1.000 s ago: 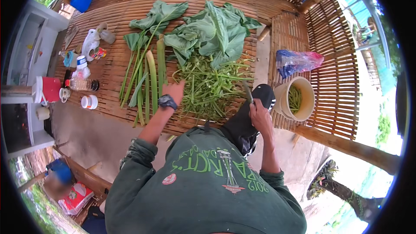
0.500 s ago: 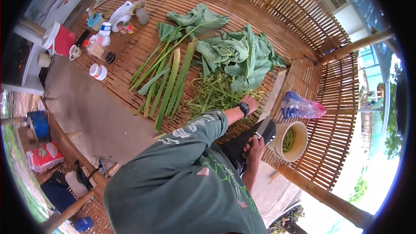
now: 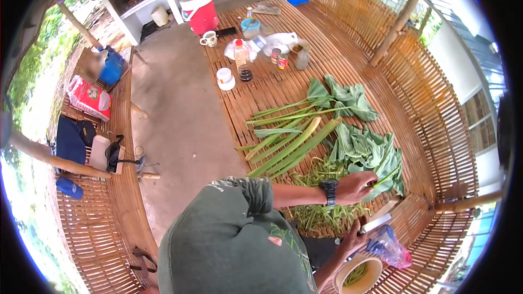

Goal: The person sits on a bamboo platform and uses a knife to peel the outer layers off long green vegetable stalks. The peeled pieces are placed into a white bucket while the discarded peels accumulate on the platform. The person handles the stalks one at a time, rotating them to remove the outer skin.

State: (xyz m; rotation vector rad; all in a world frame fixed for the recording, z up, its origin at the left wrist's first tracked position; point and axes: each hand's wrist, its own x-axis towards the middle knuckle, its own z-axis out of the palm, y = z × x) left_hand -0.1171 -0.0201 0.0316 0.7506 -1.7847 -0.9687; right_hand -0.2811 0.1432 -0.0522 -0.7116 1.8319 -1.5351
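My left hand [image 3: 355, 188], with a black watch at its wrist, pinches a thin green stalk [image 3: 388, 178] above the large green leaves [image 3: 359, 149]. Closer to me, my right hand [image 3: 353, 238] is closed round a knife [image 3: 376, 224], whose pale blade points to the right. Under my left forearm spreads a heap of green peelings [image 3: 327, 215]. Thick green stalks [image 3: 297, 149] lie side by side to the left of the leaves. Beside my right forearm stands a cream bucket [image 3: 375, 273] with cut green pieces inside.
A crumpled plastic bag [image 3: 389, 247] lies by the bucket. Farther along the bamboo platform are a white jar [image 3: 225, 79], a bottle with dark liquid [image 3: 243, 62], small cans [image 3: 282, 61], a mug [image 3: 208, 38] and a red cooler [image 3: 200, 13]. A slatted bamboo railing [image 3: 430, 92] borders the right side.
My view has swung to the left. My left hand has risen from the peelings and now has a stalk in it. The knife in my right hand now points to the right.
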